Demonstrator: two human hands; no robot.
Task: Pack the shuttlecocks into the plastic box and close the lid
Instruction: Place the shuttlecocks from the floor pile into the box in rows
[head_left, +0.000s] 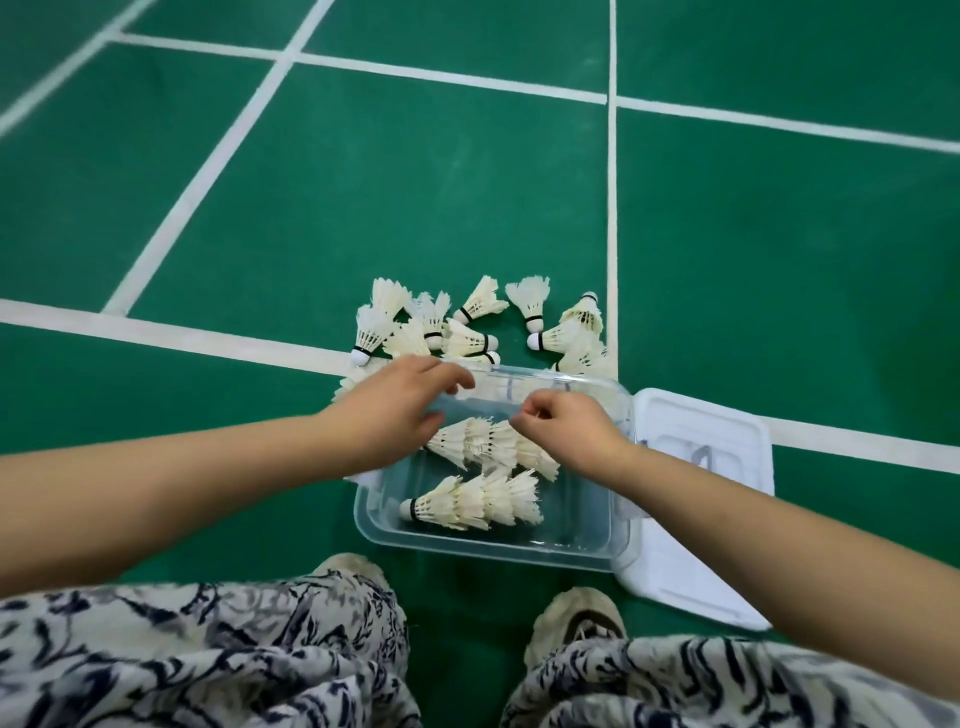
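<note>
- A clear rectangular plastic box (493, 545) sits on the green court floor (363, 208) and holds two nested rows of white feather shuttlecocks (478, 501).
- Loose shuttlecocks (467, 322) lie just beyond it, and the white plastic lid (701, 467) lies beside it on the right.
- The left hand (395, 410) reaches over the far rim, its fingers loosely spread and holding nothing.
- The right hand (566, 426) curls its fingers above the upper row; whether they pinch it cannot be told.

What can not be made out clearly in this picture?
Head view:
- Cork end of the upper stack: covered by the left hand.
- Whether the right hand pinches feathers: its curled fingers hide it.
- Loose shuttlecocks count: hands and plastic box hide some.
- Lid marking: blurred, partly behind the forearm.
</note>
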